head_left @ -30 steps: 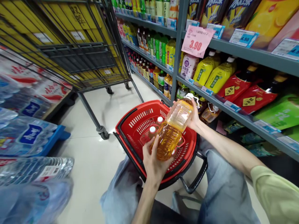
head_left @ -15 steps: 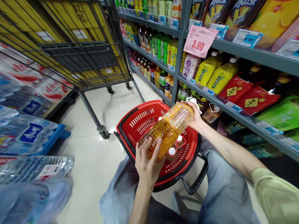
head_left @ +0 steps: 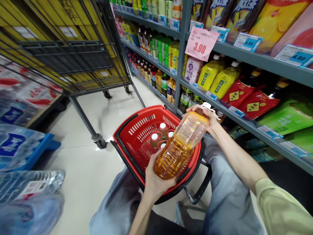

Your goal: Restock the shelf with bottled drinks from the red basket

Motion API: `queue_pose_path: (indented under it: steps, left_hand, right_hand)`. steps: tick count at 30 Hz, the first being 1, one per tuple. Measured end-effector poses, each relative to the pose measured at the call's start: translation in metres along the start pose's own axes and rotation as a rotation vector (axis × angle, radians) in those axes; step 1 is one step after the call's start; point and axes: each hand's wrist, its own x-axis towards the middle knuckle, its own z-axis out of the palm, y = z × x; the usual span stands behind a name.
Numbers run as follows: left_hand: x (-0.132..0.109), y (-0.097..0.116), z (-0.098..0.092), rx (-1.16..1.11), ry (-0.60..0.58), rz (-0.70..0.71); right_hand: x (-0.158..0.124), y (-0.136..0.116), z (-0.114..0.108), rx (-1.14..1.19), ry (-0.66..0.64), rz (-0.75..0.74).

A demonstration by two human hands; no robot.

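Note:
A large clear bottle of amber drink is tilted over the red shopping basket, its white-handled neck toward the shelf. My right hand is closed around the neck end. Cupped under the bottle's base, my left hand grips it from below. Inside the basket stand several small bottles with white caps, partly hidden behind the big bottle. The basket sits on the floor between my knees, its black handle folded out at the right.
Drink shelves run along the right, with a pink price card hanging from one. A wire cart loaded with yellow boxes stands ahead on the left. Packs of bottled water are stacked at the far left.
The bottle has been turned, its label rolling aside, and its base pulled nearer me. My left hand has shifted from spread fingers on its side to cupping the base. More white caps show.

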Motion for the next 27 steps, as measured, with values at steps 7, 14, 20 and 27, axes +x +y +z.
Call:
queue_pose_path:
  steps: [7, 14, 20, 27]
  left_hand:
    - [0.000, -0.011, 0.009, -0.185, -0.236, -0.206]
    - [0.016, -0.032, 0.044, 0.033, -0.191, -0.284]
    - [0.032, -0.039, 0.060, 0.162, -0.268, -0.259]
    - [0.041, -0.036, 0.087, 0.157, -0.282, -0.110]
  right_hand:
    - [-0.033, -0.020, 0.008, -0.023, 0.268, 0.129]
    - [-0.057, -0.024, 0.005, -0.204, 0.300, -0.036]
    - [-0.069, -0.037, 0.002, -0.234, 0.365, -0.093]
    - [-0.093, -0.048, 0.003, -0.406, 0.496, -0.260]
